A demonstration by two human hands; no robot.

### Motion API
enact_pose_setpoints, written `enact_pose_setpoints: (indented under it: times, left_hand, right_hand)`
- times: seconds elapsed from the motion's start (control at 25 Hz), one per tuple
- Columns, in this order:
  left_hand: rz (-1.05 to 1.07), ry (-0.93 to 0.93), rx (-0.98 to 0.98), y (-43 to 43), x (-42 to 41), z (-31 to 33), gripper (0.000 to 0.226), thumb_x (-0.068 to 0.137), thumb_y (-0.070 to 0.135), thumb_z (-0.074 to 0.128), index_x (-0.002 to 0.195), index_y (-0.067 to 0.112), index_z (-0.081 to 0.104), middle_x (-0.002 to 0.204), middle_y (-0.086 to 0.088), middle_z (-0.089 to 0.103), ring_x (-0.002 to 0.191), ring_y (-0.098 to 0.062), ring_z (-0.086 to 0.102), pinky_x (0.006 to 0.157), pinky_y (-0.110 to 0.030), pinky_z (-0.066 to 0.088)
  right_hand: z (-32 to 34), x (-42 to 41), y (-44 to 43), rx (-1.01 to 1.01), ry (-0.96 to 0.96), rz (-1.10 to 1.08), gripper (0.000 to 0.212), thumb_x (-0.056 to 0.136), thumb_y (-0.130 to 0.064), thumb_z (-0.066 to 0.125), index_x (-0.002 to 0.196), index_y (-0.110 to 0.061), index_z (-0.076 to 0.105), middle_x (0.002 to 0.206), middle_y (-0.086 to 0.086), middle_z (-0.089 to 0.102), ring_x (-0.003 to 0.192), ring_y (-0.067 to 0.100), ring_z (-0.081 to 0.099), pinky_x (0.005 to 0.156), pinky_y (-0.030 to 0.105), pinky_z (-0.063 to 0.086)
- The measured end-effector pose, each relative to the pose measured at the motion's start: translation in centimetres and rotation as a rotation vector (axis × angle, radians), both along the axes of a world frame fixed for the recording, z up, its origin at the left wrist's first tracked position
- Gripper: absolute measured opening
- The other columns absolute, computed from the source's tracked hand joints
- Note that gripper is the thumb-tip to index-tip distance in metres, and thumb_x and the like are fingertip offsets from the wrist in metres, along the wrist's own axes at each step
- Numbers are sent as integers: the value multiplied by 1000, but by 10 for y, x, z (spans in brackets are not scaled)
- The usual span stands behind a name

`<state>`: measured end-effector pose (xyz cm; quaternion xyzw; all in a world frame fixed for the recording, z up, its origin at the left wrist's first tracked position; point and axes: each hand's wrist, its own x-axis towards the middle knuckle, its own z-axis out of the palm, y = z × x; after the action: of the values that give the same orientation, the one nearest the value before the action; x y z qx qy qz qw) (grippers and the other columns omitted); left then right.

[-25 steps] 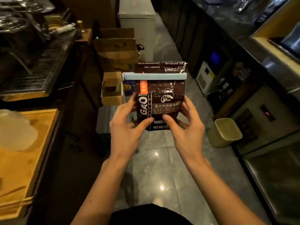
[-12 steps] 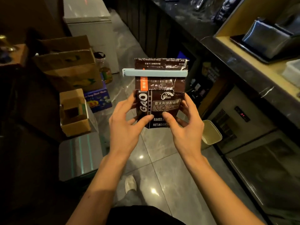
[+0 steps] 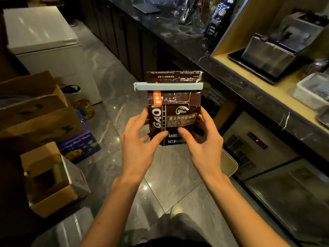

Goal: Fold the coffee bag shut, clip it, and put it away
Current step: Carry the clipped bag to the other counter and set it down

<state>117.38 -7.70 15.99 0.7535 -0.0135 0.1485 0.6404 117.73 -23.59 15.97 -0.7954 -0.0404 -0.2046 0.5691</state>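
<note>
A dark brown coffee bag (image 3: 175, 111) with white lettering and an orange strip is held upright in front of me over the floor. Its top is folded over, and a pale blue bar clip (image 3: 168, 86) is clamped across the fold. My left hand (image 3: 138, 139) grips the bag's lower left side, thumb on the front. My right hand (image 3: 201, 143) grips the lower right side the same way. The bag's bottom edge is partly hidden behind my thumbs.
A dark marble counter (image 3: 231, 68) runs along the right, with a yellow-lined shelf (image 3: 267, 90), a metal machine (image 3: 277, 49) and a white basket (image 3: 313, 90). Another coffee bag (image 3: 216, 18) stands on the counter. Cardboard boxes (image 3: 41, 111) and a white chest freezer (image 3: 44, 41) stand at left. A small bin (image 3: 229, 164) sits below right.
My view has swung to the right, bringing the counter and shelf into sight. Both hands keep the same hold on the clipped bag.
</note>
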Motion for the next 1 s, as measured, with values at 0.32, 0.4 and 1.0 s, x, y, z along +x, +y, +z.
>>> enact_pose_setpoints:
  times: [0.32,0.4,1.0]
  left_hand:
    - [-36,5,-13,-58,208,-13,76,75,8,81,141,28,47,119,7,56,117,-1,56,89,-28,57]
    - [-39,-3,0,-72,257,-6,78,74,8,81,142,24,47,120,4,57,117,-4,57,89,-32,58]
    - [-184,-81,111,-63,613,-12,79,74,24,83,143,31,45,119,7,60,114,-6,59,91,-39,57]
  right_hand:
    - [-12,198,-56,42,18,-43,65,84,-17,75,142,-23,46,123,-32,53,119,-13,52,95,4,40]
    - [-6,246,-71,60,23,-47,67,84,-19,75,144,-24,45,125,-31,53,120,-13,51,97,7,42]
    - [-8,571,-59,161,69,-237,70,84,-16,74,145,-28,42,133,-16,56,123,-6,52,94,25,54]
